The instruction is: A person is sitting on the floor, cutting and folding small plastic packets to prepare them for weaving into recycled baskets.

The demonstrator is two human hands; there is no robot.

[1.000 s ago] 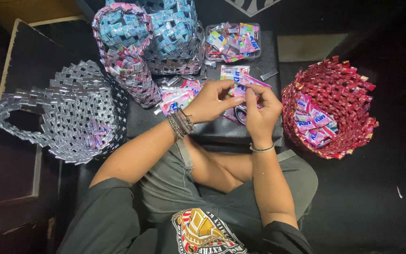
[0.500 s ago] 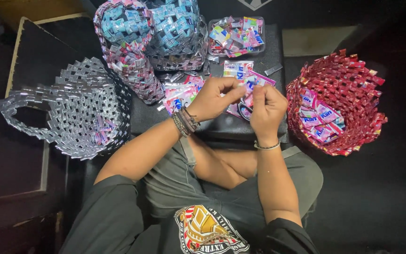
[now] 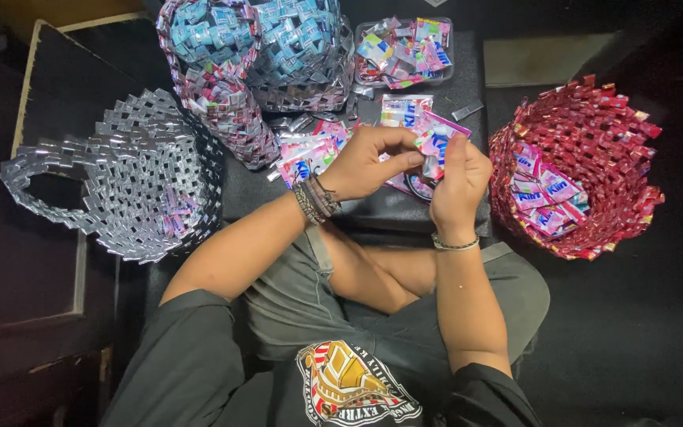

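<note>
A pink-and-white foil wrapper [image 3: 434, 144] is pinched between the left hand [image 3: 367, 164] and right hand [image 3: 458, 183], just beside the red woven basket [image 3: 594, 158], above the dark surface [image 3: 405, 215]. It is judged light, thin, crinkly and slippery, easily torn; it is best gripped along its folded edges. Blue printing is seen on it.

The person wears a black short-sleeved shirt [image 3: 199, 356] with a printed emblem [image 3: 349, 383] in red, white and gold on the chest, and grey-green shorts [image 3: 294, 300]. The left wrist carries a stack of dark corded and beaded bracelets [image 3: 315, 198]; the right wrist carries one thin beaded bracelet [image 3: 454, 245].
</note>
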